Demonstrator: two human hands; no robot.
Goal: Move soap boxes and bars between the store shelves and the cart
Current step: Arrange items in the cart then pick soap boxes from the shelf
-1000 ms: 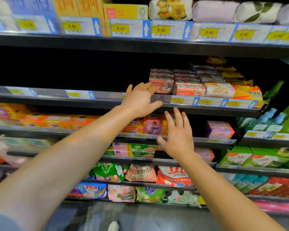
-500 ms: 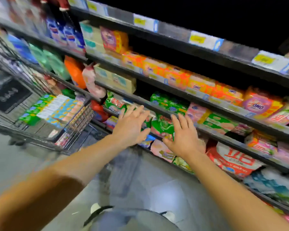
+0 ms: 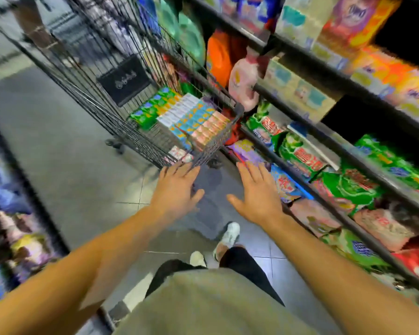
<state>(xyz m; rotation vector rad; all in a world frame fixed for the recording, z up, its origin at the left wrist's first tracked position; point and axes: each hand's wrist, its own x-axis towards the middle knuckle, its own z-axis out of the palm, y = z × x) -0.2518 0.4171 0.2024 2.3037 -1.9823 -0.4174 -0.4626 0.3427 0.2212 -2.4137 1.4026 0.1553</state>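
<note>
- While both arms reach forward over the floor, left hand (image 3: 177, 189) spread flat, fingers straight and parted, holding nothing – fingertips just short of the cart's near corner.
- Right hand (image 3: 258, 192) likewise flat and empty, thumb out to the side, fingers straight, hovering near the lowest shelf edge.
- Wire cart (image 3: 121, 93), dark thin metal mesh with a rounded rim, standing just beside the store shelves (image 3: 344, 151); small black wheel visible beneath it on the floor.
- Inside the cart, soap boxes (image 3: 191, 119) packed upright in tight rows – small rectangular cartons with flat glossy faces: green ones farthest back, then white, then blue-and-orange, then pink nearest the hands.
- A few more pink cartons lying lower in the cart, seen through the mesh near the bottom corner.
- Dark rectangular panel (image 3: 124, 79) with pale lettering fixed on the cart's mesh wall; lettering too blurred to read.
- Shelves of dark metal with slanted front rails, stacked at several levels along the right.
- Soft crinkled plastic bags (image 3: 302, 155) in green, red and pink filling the lower levels.
- Boxy cartons (image 3: 382, 76) in orange, yellow and pale green on the upper levels, heavily blurred.
- Orange jug (image 3: 218, 59) and pink rounded bottle (image 3: 242, 78) at the shelf end beside the cart.
- Grey tiled floor (image 3: 65, 153), smooth with a faint sheen; white shoe (image 3: 229, 234) below the hands.
</note>
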